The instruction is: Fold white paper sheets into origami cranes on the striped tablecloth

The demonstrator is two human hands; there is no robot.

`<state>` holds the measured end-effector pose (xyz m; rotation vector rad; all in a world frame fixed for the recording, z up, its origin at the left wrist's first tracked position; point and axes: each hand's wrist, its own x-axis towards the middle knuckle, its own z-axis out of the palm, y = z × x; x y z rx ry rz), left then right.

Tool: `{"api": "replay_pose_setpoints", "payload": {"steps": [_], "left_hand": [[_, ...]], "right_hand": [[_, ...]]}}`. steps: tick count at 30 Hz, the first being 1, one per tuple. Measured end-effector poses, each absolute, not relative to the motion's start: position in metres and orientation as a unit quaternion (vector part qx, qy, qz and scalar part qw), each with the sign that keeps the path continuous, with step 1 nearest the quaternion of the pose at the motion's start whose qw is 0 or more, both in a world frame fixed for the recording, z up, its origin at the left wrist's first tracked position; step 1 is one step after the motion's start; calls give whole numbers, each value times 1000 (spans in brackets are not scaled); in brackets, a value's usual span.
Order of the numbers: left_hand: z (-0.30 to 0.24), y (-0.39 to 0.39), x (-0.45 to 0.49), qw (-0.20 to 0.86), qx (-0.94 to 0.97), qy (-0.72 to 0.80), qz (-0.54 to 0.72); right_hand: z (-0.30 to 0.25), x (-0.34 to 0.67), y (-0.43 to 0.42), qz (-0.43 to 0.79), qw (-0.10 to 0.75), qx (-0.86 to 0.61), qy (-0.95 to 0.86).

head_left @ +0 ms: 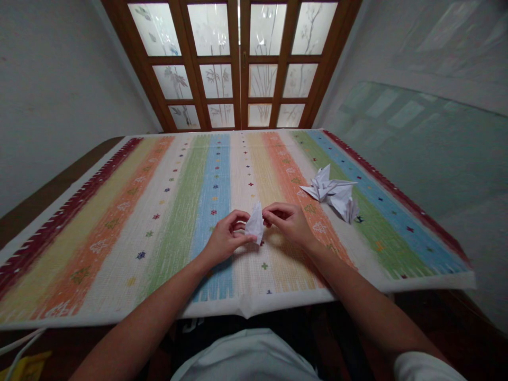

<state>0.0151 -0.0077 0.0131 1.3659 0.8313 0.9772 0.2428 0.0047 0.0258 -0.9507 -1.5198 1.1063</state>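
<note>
A small folded piece of white paper (254, 223) is held upright between both hands, just above the striped mat (166, 211). My left hand (226, 237) pinches its lower left side with thumb and fingers curled. From the right, my right hand (289, 221) pinches the paper's upper edge. Two finished white origami cranes (332, 191) lie on the mat to the right of my right hand, apart from it.
The colourful striped mat covers a wooden table (47, 196). Wooden doors with frosted glass panes (238, 63) stand beyond the far edge. White walls close in on both sides. A yellow object (24, 365) and white cords sit at the lower left.
</note>
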Motion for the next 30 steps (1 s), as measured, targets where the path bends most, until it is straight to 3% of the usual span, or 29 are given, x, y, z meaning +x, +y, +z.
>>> {"api": "replay_pose_setpoints", "payload": {"steps": [20,30], "left_hand": [[13,-13,13,489,682,370,397],[14,-14,15,506,671,372,395]], "right_hand": [[24,249,13,608,459,-387,-520],[25,245,10,509,502,-393,-578]]}}
